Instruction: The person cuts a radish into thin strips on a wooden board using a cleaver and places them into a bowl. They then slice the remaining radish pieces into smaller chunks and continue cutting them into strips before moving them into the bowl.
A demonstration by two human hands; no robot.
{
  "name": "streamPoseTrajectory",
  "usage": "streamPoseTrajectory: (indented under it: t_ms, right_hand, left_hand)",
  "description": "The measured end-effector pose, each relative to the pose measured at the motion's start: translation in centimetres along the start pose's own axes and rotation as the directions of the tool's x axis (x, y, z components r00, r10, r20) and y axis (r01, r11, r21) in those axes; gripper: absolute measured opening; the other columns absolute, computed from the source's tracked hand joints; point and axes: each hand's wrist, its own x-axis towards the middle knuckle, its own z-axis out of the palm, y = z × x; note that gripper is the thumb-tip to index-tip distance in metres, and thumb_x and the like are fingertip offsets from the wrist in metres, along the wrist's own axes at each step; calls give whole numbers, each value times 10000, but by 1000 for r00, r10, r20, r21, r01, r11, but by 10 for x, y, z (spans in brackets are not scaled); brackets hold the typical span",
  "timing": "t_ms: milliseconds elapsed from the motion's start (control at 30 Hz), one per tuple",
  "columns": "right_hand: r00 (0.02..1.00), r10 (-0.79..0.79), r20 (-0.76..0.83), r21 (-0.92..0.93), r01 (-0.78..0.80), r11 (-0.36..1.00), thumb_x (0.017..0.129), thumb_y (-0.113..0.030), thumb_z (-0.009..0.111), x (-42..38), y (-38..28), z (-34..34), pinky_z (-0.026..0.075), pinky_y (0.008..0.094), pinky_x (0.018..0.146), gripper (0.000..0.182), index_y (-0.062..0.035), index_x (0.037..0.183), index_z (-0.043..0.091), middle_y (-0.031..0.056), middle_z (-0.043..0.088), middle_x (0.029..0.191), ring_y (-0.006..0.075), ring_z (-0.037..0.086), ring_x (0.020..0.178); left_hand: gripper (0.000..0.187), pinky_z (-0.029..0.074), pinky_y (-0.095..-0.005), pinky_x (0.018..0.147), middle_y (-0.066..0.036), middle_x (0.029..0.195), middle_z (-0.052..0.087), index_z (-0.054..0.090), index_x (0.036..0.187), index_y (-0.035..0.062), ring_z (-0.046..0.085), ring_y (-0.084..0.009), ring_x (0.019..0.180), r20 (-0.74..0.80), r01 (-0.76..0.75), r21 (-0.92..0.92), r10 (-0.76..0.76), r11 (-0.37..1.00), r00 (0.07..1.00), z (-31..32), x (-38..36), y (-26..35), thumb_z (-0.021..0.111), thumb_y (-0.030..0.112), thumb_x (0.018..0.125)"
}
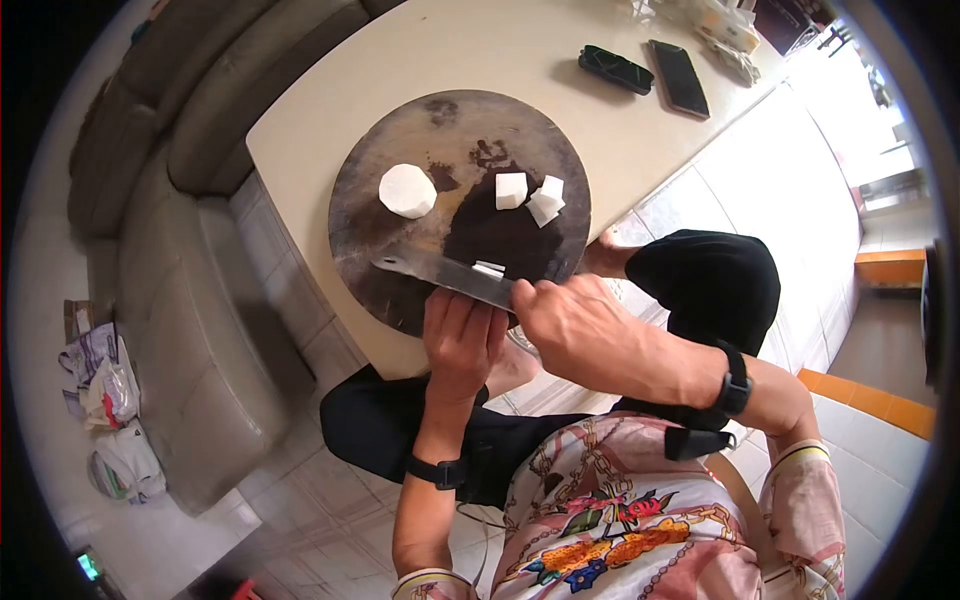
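Observation:
My right hand [570,318] is closed around the handle of a cleaver [445,277], whose broad blade points left across the near part of a round, dark-stained chopping board [385,130]. Just behind the blade, my left hand [462,335] has its fingers curled and pressed together; whatever is under them is hidden. Thin white slices [489,269] lie against the far side of the blade. Farther back on the board are a large round white vegetable piece [407,191], a white block [511,190] and several smaller white chunks [547,200] at the right.
The board rests on a cream table [310,110]. At the table's far right are a black case [615,69], a phone [679,78] and plastic bags [728,30]. A grey sofa [190,330] stands to the left, with bags [105,390] beside it. My knees are below the near edge.

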Motion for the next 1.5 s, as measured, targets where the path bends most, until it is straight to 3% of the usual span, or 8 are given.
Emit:
streamPoseTrajectory:
  t_ms: [167, 367, 633, 867, 967, 1100, 1333, 1500]
  right_hand:
    - [993, 71, 90, -64, -66, 996, 669, 45, 563, -18, -7, -12, 473, 419, 481, 179, 77, 830, 492, 201, 582, 623, 372, 619, 558]
    - [999, -24, -25, -36, 23, 999, 674, 33, 573, 8, -2, 7, 477, 420, 485, 176, 82, 824, 495, 200, 582, 623, 369, 617, 553]
    - [988, 94, 119, -39, -90, 995, 684, 40, 553, -24, -4, -11, 473, 427, 486, 201, 85, 872, 500, 218, 594, 650, 376, 620, 563]
    - [999, 0, -47, 0, 0, 1000, 685, 35, 566, 6, 2, 8, 472, 431, 484, 154, 69, 820, 499, 216, 580, 610, 372, 616, 547]
    - [995, 38, -95, 82, -30, 996, 681, 30, 574, 0, 7, 8, 470, 438, 489, 158, 67, 814, 496, 215, 574, 600, 376, 614, 549]
    - [998, 52, 28, 24, -52, 998, 669, 35, 578, -18, -2, -5, 467, 440, 486, 185, 77, 831, 499, 204, 579, 604, 375, 604, 529]
    - [998, 33, 50, -40, -31, 999, 668, 32, 570, -13, -6, -1, 471, 426, 471, 162, 82, 806, 504, 199, 573, 588, 365, 617, 534]
    - [998, -1, -68, -24, 0, 1000, 675, 25, 579, 4, -4, 13, 475, 428, 482, 121, 53, 769, 508, 211, 579, 591, 371, 620, 543]
  left_hand:
    - [176, 486, -457, 761, -150, 900, 615, 662, 889, -29, 586, -369, 860, 5, -3, 21, 3, 1000, 1000, 1, -1, 0, 721, 64, 751]
    - [168, 485, -464, 764, -147, 894, 614, 660, 881, -26, 586, -371, 867, -18, -18, 17, 18, 1000, 1000, 2, 0, 0, 724, 58, 750]
    - [172, 503, -454, 756, -151, 909, 630, 672, 900, -19, 591, -387, 835, -3, 0, 28, 0, 1000, 1000, 1, -2, 0, 717, 41, 745]
    - [211, 506, -448, 757, -152, 930, 627, 669, 903, -21, 587, -377, 848, -30, 0, 24, 1, 1000, 1000, 2, -1, 1, 736, 10, 705]
    - [210, 506, -446, 758, -150, 936, 629, 670, 914, -17, 589, -374, 852, -42, 0, 32, 1, 999, 999, 2, 0, 1, 734, 19, 718]
    - [202, 506, -447, 751, -152, 944, 630, 670, 934, -7, 592, -375, 843, -13, 1, 45, 0, 999, 1000, 3, -5, -2, 724, 23, 742]
    - [227, 500, -451, 735, -158, 952, 629, 671, 953, -2, 585, -376, 825, -18, -25, 55, 26, 998, 1000, 2, -4, -1, 726, 38, 736]
    - [182, 480, -463, 738, -144, 920, 604, 646, 896, 2, 581, -359, 853, -35, -9, 55, 11, 998, 999, 2, -3, 1, 733, 68, 750]
